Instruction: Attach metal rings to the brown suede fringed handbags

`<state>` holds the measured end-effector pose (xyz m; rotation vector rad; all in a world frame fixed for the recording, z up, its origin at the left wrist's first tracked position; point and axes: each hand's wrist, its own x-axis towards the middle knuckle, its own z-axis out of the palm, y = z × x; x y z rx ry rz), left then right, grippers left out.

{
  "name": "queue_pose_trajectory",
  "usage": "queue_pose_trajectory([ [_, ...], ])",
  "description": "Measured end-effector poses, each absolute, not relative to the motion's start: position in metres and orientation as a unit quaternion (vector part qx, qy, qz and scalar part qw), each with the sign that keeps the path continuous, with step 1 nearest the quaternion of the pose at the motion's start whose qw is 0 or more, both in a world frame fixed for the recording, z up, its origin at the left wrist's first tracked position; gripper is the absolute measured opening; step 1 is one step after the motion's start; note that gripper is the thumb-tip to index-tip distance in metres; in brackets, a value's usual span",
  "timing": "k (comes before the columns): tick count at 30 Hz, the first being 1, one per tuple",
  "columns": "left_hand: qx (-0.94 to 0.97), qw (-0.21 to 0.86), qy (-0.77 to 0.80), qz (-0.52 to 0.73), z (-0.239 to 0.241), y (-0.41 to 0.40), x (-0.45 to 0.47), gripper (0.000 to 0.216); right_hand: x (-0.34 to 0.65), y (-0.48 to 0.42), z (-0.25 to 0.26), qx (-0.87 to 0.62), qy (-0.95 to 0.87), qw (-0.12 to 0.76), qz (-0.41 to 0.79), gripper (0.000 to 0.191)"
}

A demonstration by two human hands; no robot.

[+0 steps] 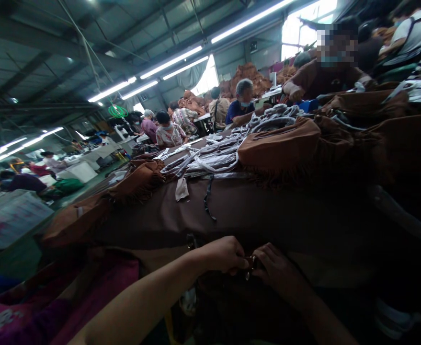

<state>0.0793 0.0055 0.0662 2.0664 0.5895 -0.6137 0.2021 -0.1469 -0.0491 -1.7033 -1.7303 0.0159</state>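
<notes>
We are looking down at the near edge of the bench [267, 211], and both hands are meeting right at the middle. The left hand [224, 254] is coming in from the near left on a long bare forearm, knuckles up, fingers curled down and closed. The right hand [275, 268] is reaching in from the near right, wrist lower, fingertips turned towards the left. Between them we are seeing a small metal fitting [250, 266], and both hands are pinching it, thumb and fingers shut on it from opposite sides. It is sitting on a dark brown piece [232, 287] that is hanging over the bench edge in shadow. The fitting is lying just right of the left knuckles and just left of the right fingertips, so neither hand is nearer. It is too small and dim for us to be calling its long axis.

Farther across the bench, a fringed brown bag [278, 143] is lying on its side, with pale straps [210, 160] heaped to its left and a thin black strap [207, 199] trailing nearer. Co-workers [169, 132] are sitting along the far left side
</notes>
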Motion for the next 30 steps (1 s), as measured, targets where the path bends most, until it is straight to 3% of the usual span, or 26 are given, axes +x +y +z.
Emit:
queue_pose_trajectory([
  [9, 0.856, 0.418, 0.265, -0.148, 0.04, -0.015, 0.061, 0.033, 0.208, -0.142, -0.065, -0.667, -0.644, 0.374, -0.005, 0.029],
  [14, 0.881, 0.38, 0.22, -0.172, 0.055, -0.012, 0.067, 0.032, 0.213, -0.147, -0.063, -0.663, -0.648, 0.374, 0.02, 0.043],
  [16, 0.899, 0.369, 0.206, -0.113, 0.066, -0.007, 0.069, 0.03, 0.216, -0.152, -0.067, -0.673, -0.631, 0.386, 0.025, 0.035],
  [20, 0.894, 0.359, 0.235, 0.131, 0.066, 0.018, 0.044, 0.03, 0.225, -0.17, -0.092, -0.723, -0.533, 0.441, -0.003, 0.025],
  [23, 0.832, 0.335, 0.381, 0.223, 0.027, 0.036, 0.0, 0.029, 0.232, -0.181, -0.115, -0.759, -0.466, 0.454, -0.007, 0.03],
  [26, 0.763, 0.342, 0.504, 0.217, -0.038, 0.033, -0.044, 0.036, 0.236, -0.184, -0.123, -0.775, -0.443, 0.451, -0.002, 0.032],
  [28, 0.68, 0.46, 0.538, 0.193, -0.08, 0.02, -0.062, 0.055, 0.237, -0.182, -0.119, -0.782, -0.429, 0.453, 0.004, 0.033],
  [30, 0.621, 0.596, 0.47, 0.196, -0.111, 0.008, -0.069, 0.064, 0.237, -0.179, -0.111, -0.785, -0.421, 0.454, 0.016, 0.035],
])
